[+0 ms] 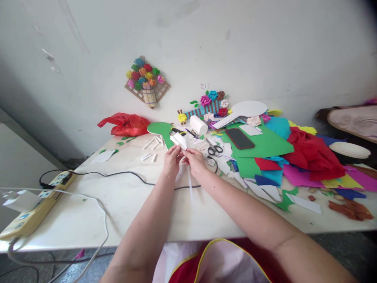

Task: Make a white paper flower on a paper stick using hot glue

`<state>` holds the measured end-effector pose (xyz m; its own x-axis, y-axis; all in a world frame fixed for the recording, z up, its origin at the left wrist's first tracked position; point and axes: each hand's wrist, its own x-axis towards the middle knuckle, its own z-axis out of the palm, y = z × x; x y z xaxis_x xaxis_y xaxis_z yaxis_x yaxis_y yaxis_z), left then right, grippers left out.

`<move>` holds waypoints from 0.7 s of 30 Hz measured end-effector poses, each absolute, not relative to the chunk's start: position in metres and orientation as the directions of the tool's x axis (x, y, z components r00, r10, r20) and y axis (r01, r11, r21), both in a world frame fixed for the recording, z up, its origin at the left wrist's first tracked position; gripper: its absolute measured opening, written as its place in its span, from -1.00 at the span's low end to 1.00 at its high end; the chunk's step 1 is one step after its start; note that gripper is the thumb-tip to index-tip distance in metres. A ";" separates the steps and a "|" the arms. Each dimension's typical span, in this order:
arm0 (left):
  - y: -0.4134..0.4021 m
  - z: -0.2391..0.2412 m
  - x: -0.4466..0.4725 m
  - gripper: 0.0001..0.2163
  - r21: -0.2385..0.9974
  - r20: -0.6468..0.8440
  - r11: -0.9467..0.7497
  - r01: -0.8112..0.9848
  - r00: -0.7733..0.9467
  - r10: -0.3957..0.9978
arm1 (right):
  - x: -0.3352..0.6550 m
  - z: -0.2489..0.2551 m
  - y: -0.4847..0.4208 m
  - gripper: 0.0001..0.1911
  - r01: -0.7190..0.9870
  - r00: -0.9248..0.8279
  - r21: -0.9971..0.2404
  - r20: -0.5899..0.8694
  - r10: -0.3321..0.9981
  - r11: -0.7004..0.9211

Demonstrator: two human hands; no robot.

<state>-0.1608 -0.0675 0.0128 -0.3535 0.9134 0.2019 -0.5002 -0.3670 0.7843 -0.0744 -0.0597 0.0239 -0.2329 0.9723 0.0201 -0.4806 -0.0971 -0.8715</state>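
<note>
Over the middle of the table, my left hand [172,160] and my right hand [194,160] meet with fingers closed around the base of a white folded paper piece [180,139]. Its top flares out like a flower or a cone. Below the hands hangs a narrow translucent white strip [190,184]; whether it joins the folded piece is hidden by the fingers. Just behind lies a green paddle-shaped cutout [159,128]. Black-handled scissors [215,149] rest to the right of my right hand. Several short white rolls [153,145] lie left of my left hand.
A red plastic bag [126,124] sits at the back left. A power strip [38,206] and black cable [129,173] occupy the left side. At right, a phone [240,138] lies on green sheets [271,146] beside crumpled red paper [313,155]. A white cylinder [198,125] stands behind.
</note>
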 end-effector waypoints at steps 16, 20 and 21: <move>-0.070 0.016 -0.169 -0.80 0.743 0.224 -0.417 -0.523 -0.392 0.892 | -0.074 0.022 -0.064 -0.82 -0.433 -0.300 -0.895 0.031 0.953 -0.107; -0.071 0.018 -0.165 -0.78 0.766 0.203 -0.409 -0.495 -0.418 0.886 | -0.076 0.019 -0.063 -0.81 -0.435 -0.293 -0.894 0.034 0.955 -0.102; -0.072 0.019 -0.164 -0.78 0.768 0.200 -0.410 -0.492 -0.424 0.883 | -0.076 0.018 -0.063 -0.80 -0.437 -0.293 -0.894 0.034 0.955 -0.102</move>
